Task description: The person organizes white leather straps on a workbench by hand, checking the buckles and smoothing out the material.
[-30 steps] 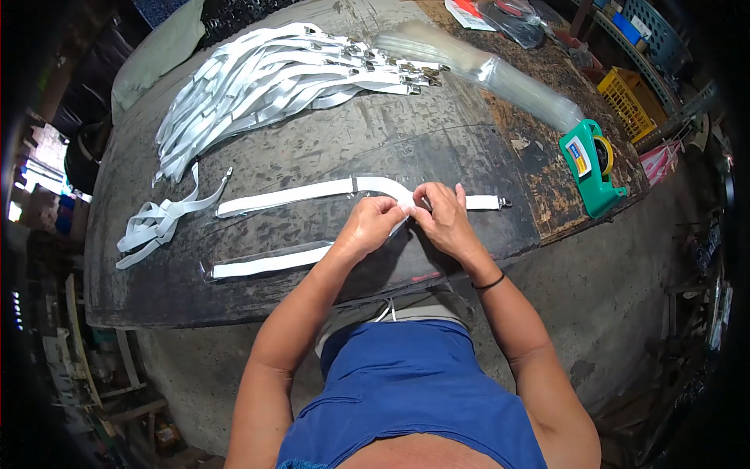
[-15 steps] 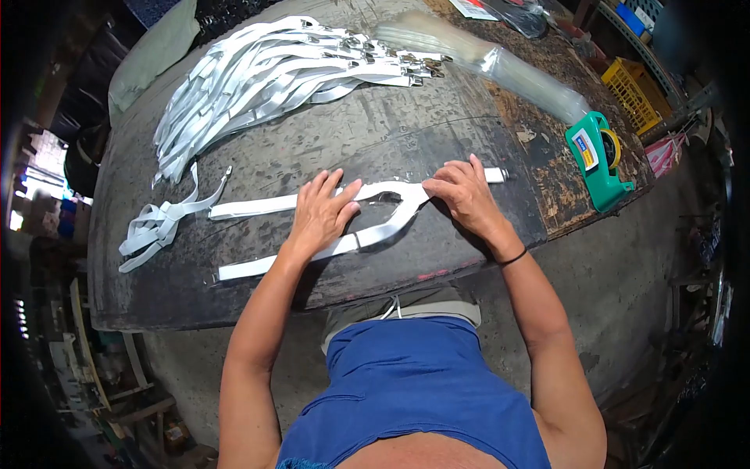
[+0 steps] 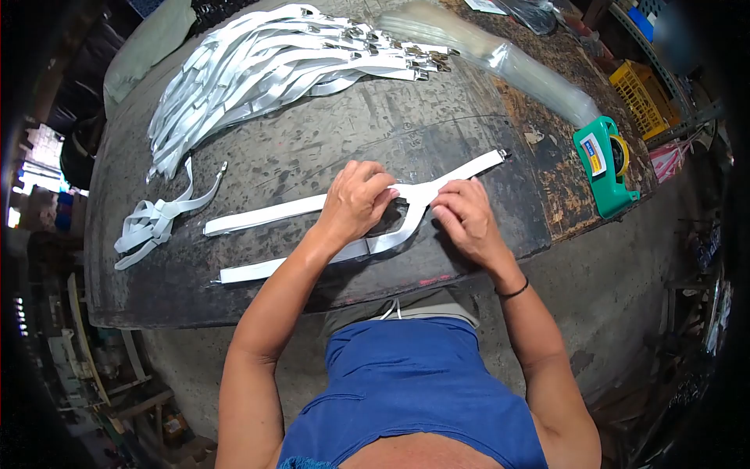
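A pair of white Y-shaped suspenders (image 3: 426,193) lies across the table in front of me. Its two long straps run left, and the short strap angles up to a metal clip at right. My left hand (image 3: 359,197) is closed in a pinch on the upper strap, just left of the junction. At the right side of the junction, my right hand (image 3: 467,217) has its curled fingers on the strap. Part of the strap under each hand is hidden. A knotted bundle of white strap (image 3: 154,223) rests at the left.
A big pile of white suspenders (image 3: 258,78) with metal clips covers the back of the table (image 3: 312,144). Clear plastic sleeves (image 3: 539,82) lie at the back right. A green tape dispenser (image 3: 608,168) stands near the right edge, and a yellow crate (image 3: 637,98) sits beyond.
My left hand has moved right along the upper strap and gone from spread to pinching near the junction. My right hand has shifted slightly down. The short strap now slants upward.
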The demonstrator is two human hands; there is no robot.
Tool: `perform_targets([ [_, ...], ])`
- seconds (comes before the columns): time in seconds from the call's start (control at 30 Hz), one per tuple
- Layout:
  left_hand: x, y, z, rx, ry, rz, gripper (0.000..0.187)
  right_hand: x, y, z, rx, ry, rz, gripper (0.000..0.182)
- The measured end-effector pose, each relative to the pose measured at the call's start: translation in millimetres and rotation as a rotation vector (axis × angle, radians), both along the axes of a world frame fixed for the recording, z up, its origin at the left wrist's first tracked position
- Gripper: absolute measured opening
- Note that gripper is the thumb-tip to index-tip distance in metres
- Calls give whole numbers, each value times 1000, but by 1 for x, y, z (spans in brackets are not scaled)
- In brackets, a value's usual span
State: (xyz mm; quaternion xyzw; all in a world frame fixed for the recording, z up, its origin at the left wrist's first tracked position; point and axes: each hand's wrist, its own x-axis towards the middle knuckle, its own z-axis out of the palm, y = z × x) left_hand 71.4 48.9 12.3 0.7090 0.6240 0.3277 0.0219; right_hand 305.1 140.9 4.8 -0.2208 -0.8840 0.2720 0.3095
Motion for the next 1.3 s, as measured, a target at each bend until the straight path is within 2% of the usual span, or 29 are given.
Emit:
perform_targets([
  [0.1,19,-16,17,-103,-103,44,19,3,-5,-8,-12,-35,3,16],
  [0.17,29,-24,18,-174,-169,84,22,0,9,-13,195,-78,-43,23],
  [0.23,36,-28,14,-414,-172,97,32,-6,25,-9,186,-188,-60,40],
  [0.27,38,-24,16,-537,-209,115,40,-9,33,-11,169,-210,-27,37],
  [0.37,41,-19,13,-656,-332,165,37,-12,36,-5,119,-273,54,31],
  [0.43,38,-21,6,-617,-376,180,36,-14,36,3,79,-312,118,28],
  [0.53,36,-26,10,-589,-486,203,36,-15,40,9,-331,-200,164,19],
  [0.57,37,-27,16,-592,-555,208,36,-15,39,9,-331,-195,166,19],
  [0.63,35,-28,26,-618,-603,197,35,-17,40,11,-662,-7,161,19],
  [0.67,32,-29,26,-621,-636,158,32,-18,40,15,-746,33,183,17],
  [0.73,27,-28,19,-616,-667,122,30,-18,42,20,-779,18,182,17],
  [0.83,24,-24,4,-479,-797,77,29,-19,40,25,-816,-1,185,17],
  [1.13,37,-14,2,-507,-1026,123,27,-17,35,26,-886,30,197,16],
  [1.3,37,-11,1,-560,-1283,144,23,-18,37,19,-950,52,254,15],
])
